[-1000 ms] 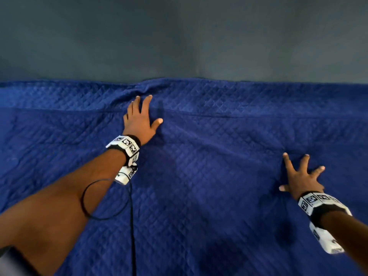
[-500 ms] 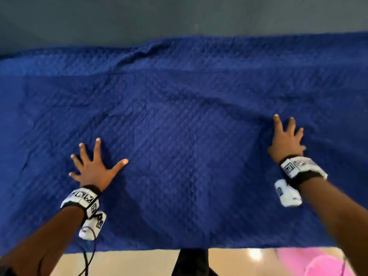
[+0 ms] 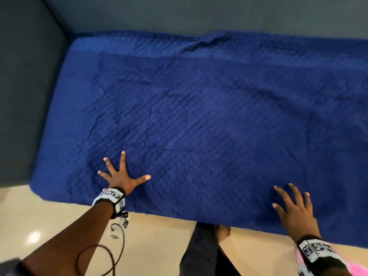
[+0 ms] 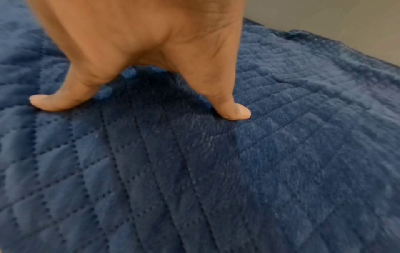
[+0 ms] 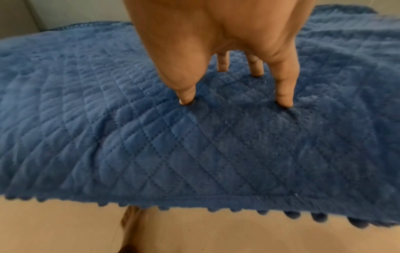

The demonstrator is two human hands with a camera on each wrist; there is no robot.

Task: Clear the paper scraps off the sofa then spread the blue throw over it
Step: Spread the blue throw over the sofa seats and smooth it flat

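Note:
The blue quilted throw [image 3: 209,120] lies spread flat over the sofa seat, its back edge bunched against the grey backrest [image 3: 199,14]. My left hand [image 3: 121,174] presses on it near the front left, fingers splayed straight. My right hand [image 3: 292,210] rests on the front right part with spread fingers. In the left wrist view two fingertips [image 4: 236,112] dent the throw [image 4: 216,171]. In the right wrist view the fingertips [image 5: 284,101] touch the throw [image 5: 173,145] close to its scalloped front hem. No paper scraps show.
The sofa's grey left armrest [image 3: 29,86] rises beside the throw. A shiny beige floor [image 3: 159,246] lies in front, with my dark trouser leg and foot [image 3: 207,242] at the hem. Something pink [image 3: 356,269] sits at the bottom right. A black cable [image 3: 117,246] hangs from my left wrist.
Both hands have slid back across the throw from near the backrest to its front edge. The view has pulled back and left, so the armrest and floor now show.

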